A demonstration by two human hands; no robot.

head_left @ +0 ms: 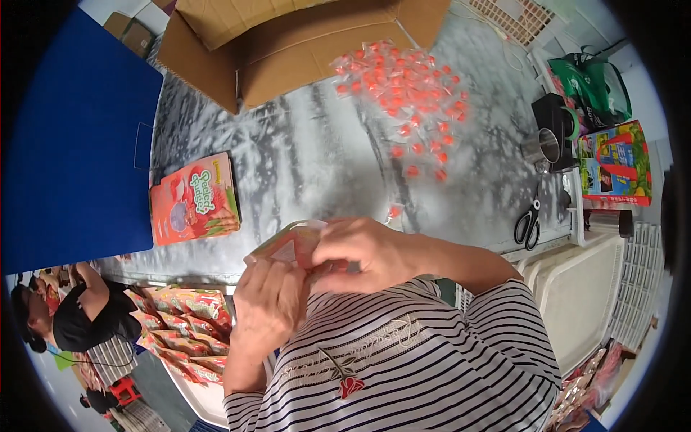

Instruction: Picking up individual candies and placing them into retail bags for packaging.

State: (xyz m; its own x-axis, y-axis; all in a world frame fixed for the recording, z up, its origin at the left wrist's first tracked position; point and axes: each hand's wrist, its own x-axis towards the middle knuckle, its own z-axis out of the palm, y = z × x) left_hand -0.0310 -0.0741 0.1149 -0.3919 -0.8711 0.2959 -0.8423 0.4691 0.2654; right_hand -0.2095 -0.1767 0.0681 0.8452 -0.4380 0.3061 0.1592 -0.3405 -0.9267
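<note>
Head view: both your hands meet at 6 o'clock just above your striped shirt, left hand point(268, 306) clasped under a red-and-pink pouch point(291, 245) and right hand point(360, 252) pinching its top edge, so you look mid-way through filling or closing it, and the next move needs a steady pinch along that edge. Grey marbled table point(302, 165) carries loose red wrapped sweets point(407, 90) at 1 o'clock, a flat pouch point(194, 198) at 9, an open cardboard box point(288, 50) at 12, scissors point(529, 225) at 3. Tray of filled pouches point(188, 324) sits at 7, another person beside it.
</note>
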